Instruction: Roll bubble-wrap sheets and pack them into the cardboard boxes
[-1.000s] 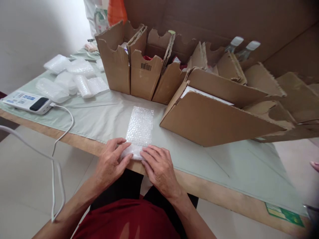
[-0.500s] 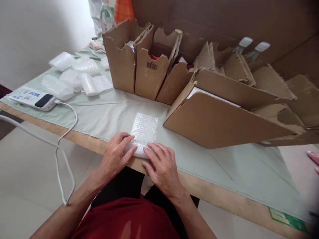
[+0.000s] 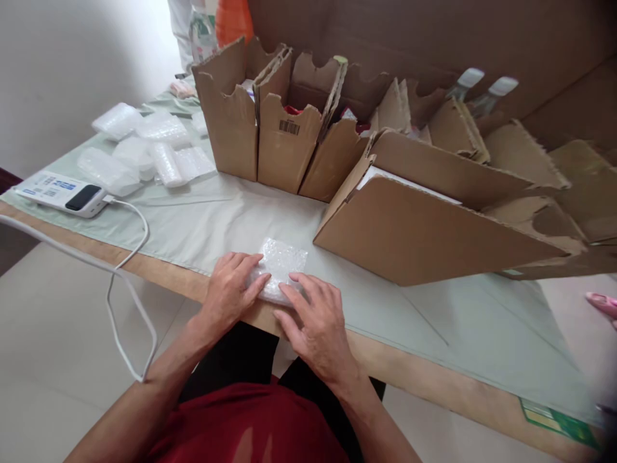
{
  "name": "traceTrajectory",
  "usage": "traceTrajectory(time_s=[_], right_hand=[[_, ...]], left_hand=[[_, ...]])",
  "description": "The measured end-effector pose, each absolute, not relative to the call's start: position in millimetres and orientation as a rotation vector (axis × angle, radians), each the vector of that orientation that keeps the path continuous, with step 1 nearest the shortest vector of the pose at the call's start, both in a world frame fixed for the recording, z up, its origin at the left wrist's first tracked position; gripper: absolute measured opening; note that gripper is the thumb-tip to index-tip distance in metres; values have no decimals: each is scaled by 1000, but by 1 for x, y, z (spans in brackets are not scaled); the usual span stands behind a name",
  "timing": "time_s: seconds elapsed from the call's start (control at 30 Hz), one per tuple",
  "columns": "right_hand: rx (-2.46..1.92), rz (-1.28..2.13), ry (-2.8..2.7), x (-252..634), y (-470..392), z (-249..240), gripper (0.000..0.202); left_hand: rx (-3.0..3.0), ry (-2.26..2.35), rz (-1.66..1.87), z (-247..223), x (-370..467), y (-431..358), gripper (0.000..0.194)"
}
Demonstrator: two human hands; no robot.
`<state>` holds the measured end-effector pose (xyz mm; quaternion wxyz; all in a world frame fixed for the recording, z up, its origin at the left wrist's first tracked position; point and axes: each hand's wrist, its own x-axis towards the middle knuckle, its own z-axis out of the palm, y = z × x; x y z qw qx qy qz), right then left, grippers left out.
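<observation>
My bare left hand [image 3: 229, 289] and right hand [image 3: 317, 323], fingers [image 3: 294, 299] parted, rested on one clear, folded bubble-wrap sheet [image 3: 285, 256] atop the green-clothed bench [image 3: 395, 334]; two clear, white-capped bottles [image 3: 470, 78] stood beyond.

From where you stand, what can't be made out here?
All in the head view:
Anything inside the bubble wrap: hidden by its cloudy layers.
Most contents of the barcoded box: hidden behind its front wall.
Lower parts of the white-capped bottles: hidden behind cardboard.
Small lettering on the white device: too small to read.
</observation>
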<state>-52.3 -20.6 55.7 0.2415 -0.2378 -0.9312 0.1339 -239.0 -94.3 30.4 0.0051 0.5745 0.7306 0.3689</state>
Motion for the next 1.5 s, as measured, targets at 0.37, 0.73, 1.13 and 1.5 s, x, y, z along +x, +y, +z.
traceTrajectory(time_s=[0.37,0.73,1.13,1.5], right_hand=[[-950,933,-2123,-56,-18,55,24],[-881,1178,-2169,-14,-21,78,57],[-927,938,-2316,38,-8,126,15],[-1060,44,-1816,142,88,236,27]], left_hand=[[463,1481,1626,57,-210,-128,43],[786,1464,1421,74,-176,-117,28],[1655,1669,1159,85,-153,-93,51],[2102,2024,1610,142,-153,41,30]])
